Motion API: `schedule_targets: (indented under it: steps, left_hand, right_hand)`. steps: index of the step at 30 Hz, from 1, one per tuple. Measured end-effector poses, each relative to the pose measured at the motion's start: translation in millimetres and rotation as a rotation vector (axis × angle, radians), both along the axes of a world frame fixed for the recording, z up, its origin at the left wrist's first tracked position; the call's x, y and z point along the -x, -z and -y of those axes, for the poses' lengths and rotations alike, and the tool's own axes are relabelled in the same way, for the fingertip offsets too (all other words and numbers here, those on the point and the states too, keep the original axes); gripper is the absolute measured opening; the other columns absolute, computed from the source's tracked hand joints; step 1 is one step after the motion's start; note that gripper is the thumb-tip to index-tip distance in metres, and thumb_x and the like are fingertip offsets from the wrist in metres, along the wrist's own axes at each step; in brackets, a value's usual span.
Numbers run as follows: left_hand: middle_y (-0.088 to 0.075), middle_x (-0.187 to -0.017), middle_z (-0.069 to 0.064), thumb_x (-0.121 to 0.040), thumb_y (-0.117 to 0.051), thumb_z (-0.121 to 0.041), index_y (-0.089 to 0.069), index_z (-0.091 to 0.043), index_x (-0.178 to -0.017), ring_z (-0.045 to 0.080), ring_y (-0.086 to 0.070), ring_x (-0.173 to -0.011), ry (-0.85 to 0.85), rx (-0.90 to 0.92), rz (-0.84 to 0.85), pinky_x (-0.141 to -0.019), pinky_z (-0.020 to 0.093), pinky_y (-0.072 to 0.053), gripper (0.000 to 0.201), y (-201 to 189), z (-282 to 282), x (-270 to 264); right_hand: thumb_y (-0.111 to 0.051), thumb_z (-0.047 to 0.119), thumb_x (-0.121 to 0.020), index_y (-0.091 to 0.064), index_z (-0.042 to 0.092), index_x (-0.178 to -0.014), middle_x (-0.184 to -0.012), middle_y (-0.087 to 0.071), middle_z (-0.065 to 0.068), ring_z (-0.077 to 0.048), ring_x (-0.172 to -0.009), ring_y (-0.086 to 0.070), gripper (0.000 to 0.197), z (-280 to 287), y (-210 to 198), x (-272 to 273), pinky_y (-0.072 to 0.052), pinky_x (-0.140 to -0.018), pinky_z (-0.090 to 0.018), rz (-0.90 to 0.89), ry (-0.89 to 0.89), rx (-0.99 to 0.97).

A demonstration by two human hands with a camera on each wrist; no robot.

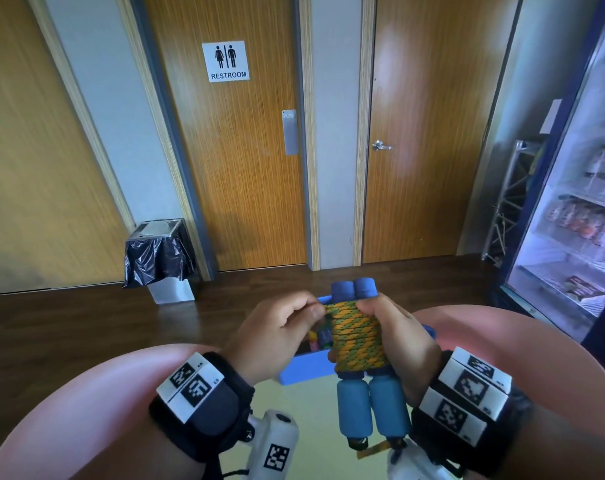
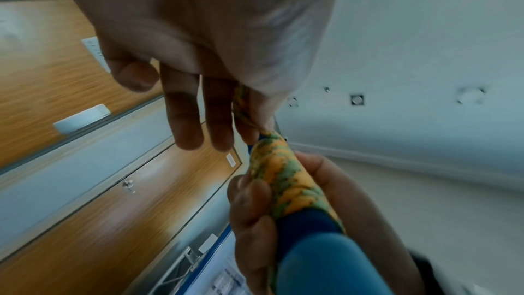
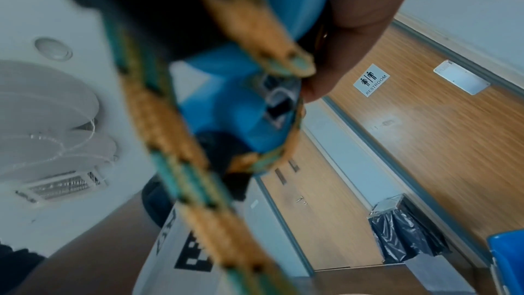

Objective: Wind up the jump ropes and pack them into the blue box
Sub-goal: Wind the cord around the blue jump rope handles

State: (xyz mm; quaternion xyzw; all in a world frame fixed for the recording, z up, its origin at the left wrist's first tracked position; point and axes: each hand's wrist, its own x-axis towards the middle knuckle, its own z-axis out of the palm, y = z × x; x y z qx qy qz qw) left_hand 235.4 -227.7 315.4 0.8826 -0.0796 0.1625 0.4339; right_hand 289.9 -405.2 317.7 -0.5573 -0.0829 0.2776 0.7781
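Right now my right hand (image 1: pixel 394 337) grips the wound jump rope (image 1: pixel 358 336) above the blue box (image 1: pixel 304 370), while my left hand (image 1: pixel 277 330) pinches its loose end. Soft, light cord, likely to unravel; I'd hold the coils, not the foam handles (image 1: pixel 372 410).

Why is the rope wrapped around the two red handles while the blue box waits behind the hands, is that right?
Nearly right. The handles are blue, not red, as the head view shows. The orange and green rope is wrapped around them. The right hand holds the bundle, the left hand pinches the rope at the top, and the blue box does wait behind the hands.
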Motion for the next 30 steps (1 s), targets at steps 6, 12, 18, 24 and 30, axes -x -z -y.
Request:
schedule_targets:
  steps: [6,12,18,24,30]
  left_hand:
    - [-0.059,-0.064,-0.009,-0.095,-0.050,-0.025,-0.060,-0.010,-0.077,0.003,-0.052,-0.059,0.096,0.341,-0.006,-0.059,0.014,-0.042,0.026,6,27,-19]
    - [-0.055,-0.064,0.002,-0.089,-0.064,-0.047,-0.058,-0.014,-0.073,0.015,-0.052,-0.049,0.274,0.707,-0.082,-0.054,0.023,-0.046,0.037,15,72,-51]
    - [-0.055,-0.089,0.024,-0.089,-0.065,-0.039,-0.051,0.019,-0.104,0.027,-0.054,-0.062,0.274,0.977,-0.129,-0.061,0.030,-0.049,0.062,11,120,-88]
    - [-0.057,-0.074,0.011,-0.086,-0.068,-0.034,-0.064,-0.012,-0.078,0.023,-0.051,-0.062,-0.127,0.714,-0.028,-0.047,0.026,-0.045,0.024,9,151,-112]
    - [-0.072,-0.093,-0.005,-0.073,-0.065,-0.050,-0.063,-0.010,-0.064,0.006,-0.066,-0.089,-0.327,0.267,0.247,-0.077,0.012,-0.045,0.042,20,180,-131]
  right_hand:
    - [-0.049,0.034,-0.076,-0.073,0.001,-0.083,-0.074,-0.061,-0.023,-0.032,-0.058,-0.062,0.041,26,-8,-11,-0.054,-0.058,-0.036,-0.141,-0.268,-0.200]
    - [-0.057,0.034,-0.068,-0.065,-0.003,-0.086,-0.074,-0.058,-0.019,-0.034,-0.060,-0.065,0.042,55,-8,-40,-0.055,-0.058,-0.036,-0.189,-0.379,-0.286]
    - [-0.043,0.038,-0.078,-0.062,-0.003,-0.090,-0.070,-0.059,-0.020,-0.033,-0.061,-0.060,0.046,79,-12,-75,-0.054,-0.058,-0.034,-0.199,-0.322,-0.237]
    - [-0.044,0.055,-0.093,-0.062,0.006,-0.104,-0.074,-0.066,-0.012,-0.025,-0.059,-0.064,0.054,114,-5,-97,-0.053,-0.055,-0.031,-0.145,-0.311,-0.077]
    - [-0.071,0.017,-0.074,-0.069,0.014,-0.093,-0.079,-0.065,-0.010,-0.023,-0.070,-0.062,0.019,142,17,-113,-0.054,-0.063,-0.034,0.086,-0.250,0.010]
